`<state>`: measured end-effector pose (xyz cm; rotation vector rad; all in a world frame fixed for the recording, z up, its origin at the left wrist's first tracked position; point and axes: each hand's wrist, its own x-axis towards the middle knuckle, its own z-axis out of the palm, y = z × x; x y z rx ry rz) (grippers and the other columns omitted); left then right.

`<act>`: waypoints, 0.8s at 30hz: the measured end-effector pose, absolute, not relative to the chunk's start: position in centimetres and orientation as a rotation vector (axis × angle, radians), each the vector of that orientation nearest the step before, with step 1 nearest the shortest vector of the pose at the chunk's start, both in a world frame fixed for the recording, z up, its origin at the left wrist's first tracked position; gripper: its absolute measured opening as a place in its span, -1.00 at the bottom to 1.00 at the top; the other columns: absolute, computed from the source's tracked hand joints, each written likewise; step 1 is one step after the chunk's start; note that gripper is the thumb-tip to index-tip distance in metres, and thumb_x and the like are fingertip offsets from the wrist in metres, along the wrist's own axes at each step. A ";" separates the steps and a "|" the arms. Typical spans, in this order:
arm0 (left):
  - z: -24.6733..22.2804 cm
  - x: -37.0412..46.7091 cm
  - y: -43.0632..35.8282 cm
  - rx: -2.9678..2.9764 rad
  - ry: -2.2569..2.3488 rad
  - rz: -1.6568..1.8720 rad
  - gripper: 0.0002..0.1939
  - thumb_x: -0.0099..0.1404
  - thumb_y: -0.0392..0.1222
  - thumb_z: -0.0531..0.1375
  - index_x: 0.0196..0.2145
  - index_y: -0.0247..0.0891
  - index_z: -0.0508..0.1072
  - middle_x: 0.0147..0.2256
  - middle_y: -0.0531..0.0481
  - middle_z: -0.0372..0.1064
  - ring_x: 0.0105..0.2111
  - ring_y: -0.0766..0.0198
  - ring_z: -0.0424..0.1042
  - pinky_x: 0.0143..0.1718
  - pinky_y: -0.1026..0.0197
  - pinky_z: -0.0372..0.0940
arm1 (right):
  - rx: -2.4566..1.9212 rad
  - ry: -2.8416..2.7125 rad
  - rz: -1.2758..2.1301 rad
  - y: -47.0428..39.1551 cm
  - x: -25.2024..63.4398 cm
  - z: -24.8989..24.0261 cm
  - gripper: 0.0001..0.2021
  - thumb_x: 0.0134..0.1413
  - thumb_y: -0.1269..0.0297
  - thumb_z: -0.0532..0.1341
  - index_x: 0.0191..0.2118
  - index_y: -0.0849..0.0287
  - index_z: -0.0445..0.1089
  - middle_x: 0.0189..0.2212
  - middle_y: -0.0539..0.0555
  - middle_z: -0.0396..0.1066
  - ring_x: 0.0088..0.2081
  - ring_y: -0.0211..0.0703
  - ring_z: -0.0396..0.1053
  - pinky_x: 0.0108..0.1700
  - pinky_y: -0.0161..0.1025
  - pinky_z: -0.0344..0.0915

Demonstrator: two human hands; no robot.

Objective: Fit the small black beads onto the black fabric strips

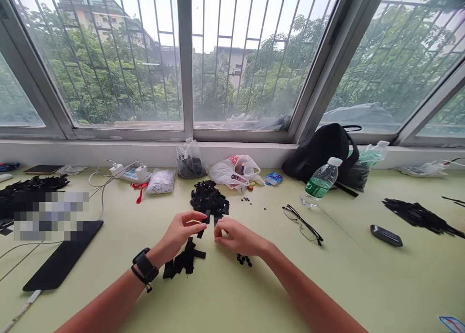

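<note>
My left hand (187, 229), with a black watch on the wrist, has its thumb and fingers closed toward each other at a black fabric strip (201, 232). Just to its right, my right hand (232, 235) has its fingers curled down near the table; what they hold, if anything, is hidden. Beyond both hands lies a heap of black strips (209, 197). A smaller pile of black strips (185, 260) sits nearer, below my left hand. Several small black round pieces (244, 260) lie beside my right forearm, and several small rings (247, 200) lie farther back.
Eyeglasses (303, 224), a water bottle (321, 183), a black bag (319, 154) and a black case (386, 235) are on the right. Plastic bags (234, 172) line the back edge. At left are a black flat item (63, 255), cables and more black strips (32, 190).
</note>
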<state>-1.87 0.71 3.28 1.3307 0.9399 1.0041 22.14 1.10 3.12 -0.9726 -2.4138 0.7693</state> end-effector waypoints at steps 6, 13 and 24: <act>3.7 -1.8 0.6 1.388 0.894 0.980 -0.64 0.15 -0.05 0.41 -0.11 -0.23 0.59 -0.18 -0.14 0.59 -0.12 0.08 0.52 -0.10 0.14 0.37 | -0.930 -2.290 0.781 0.7 20.8 2.6 -0.94 0.20 0.30 0.23 -0.31 0.13 0.41 -0.37 0.01 0.44 -0.32 -0.18 0.32 -0.25 -0.26 0.23; 2.8 -1.4 0.7 1.433 0.733 0.939 -0.64 0.19 -0.11 0.41 -0.07 -0.25 0.55 -0.16 -0.17 0.59 -0.10 0.06 0.54 -0.03 0.08 0.38 | -0.980 -1.936 1.015 0.5 20.6 4.1 -0.63 0.29 -0.04 0.18 0.02 0.12 0.30 -0.25 0.04 0.39 -0.43 -0.27 0.26 -0.41 -0.31 0.19; 3.3 -1.5 0.2 1.651 0.802 0.917 -0.68 0.23 0.03 0.36 -0.19 -0.23 0.49 -0.26 -0.04 0.50 -0.29 0.22 0.47 -0.20 0.18 0.38 | -0.954 -1.824 1.152 0.9 20.2 3.1 -0.68 0.20 -0.01 0.27 -0.12 0.15 0.40 -0.51 -0.05 0.33 -0.52 -0.27 0.27 -0.44 -0.31 0.24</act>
